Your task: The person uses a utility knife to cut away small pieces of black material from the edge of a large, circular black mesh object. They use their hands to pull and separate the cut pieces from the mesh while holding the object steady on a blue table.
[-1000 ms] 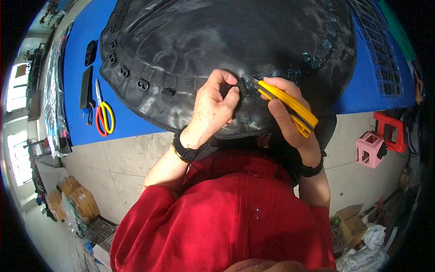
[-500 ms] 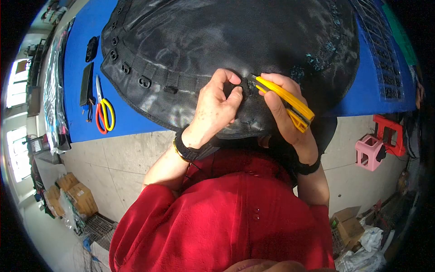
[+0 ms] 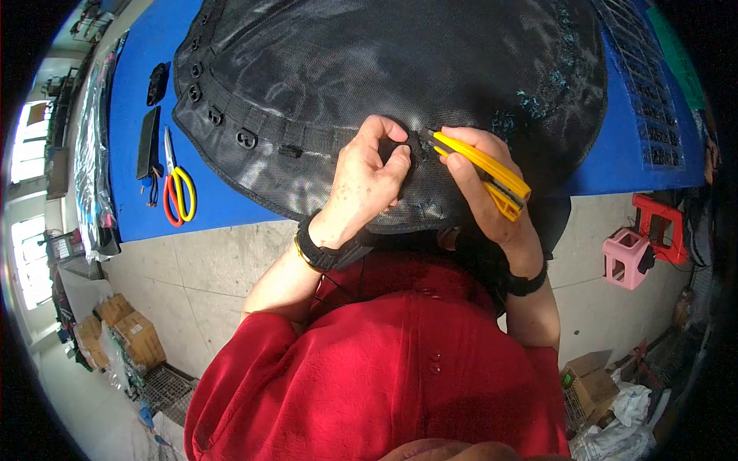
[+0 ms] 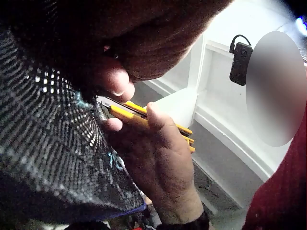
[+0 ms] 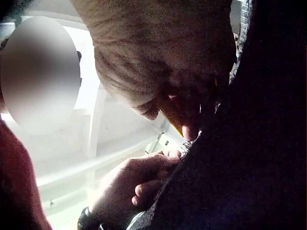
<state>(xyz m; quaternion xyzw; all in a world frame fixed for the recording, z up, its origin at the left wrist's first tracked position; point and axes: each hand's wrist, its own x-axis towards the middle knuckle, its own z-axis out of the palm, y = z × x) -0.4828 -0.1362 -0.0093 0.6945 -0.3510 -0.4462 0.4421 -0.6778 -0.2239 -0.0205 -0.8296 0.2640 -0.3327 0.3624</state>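
A large black mesh fabric piece [image 3: 361, 69] covers much of the blue table, with black plastic buckles [image 3: 246, 139] along its left edge. My left hand [image 3: 365, 173] pinches a small dark bit of this fabric between thumb and index finger near the front edge. In my right hand [image 3: 492, 184] is a pair of yellow thread snips [image 3: 480, 161], gripped between thumb and fingers. The blades [image 4: 108, 101] point at the spot beside the left fingertips, close to the mesh. Teal thread ends [image 3: 530, 102] dot the fabric to the right.
Scissors [image 3: 178, 188] with red and yellow handles lie on the blue table [image 3: 138, 219] at left, beside a black pouch [image 3: 147, 142] and a dark object [image 3: 157, 83]. Plastic-wrapped goods [image 3: 94, 161] lie along the far left edge. A pink stool [image 3: 625, 257] stands on the floor at right.
The snips have shifted slightly left and up, toward the left fingertips. The left hand keeps its pinch and has barely moved.
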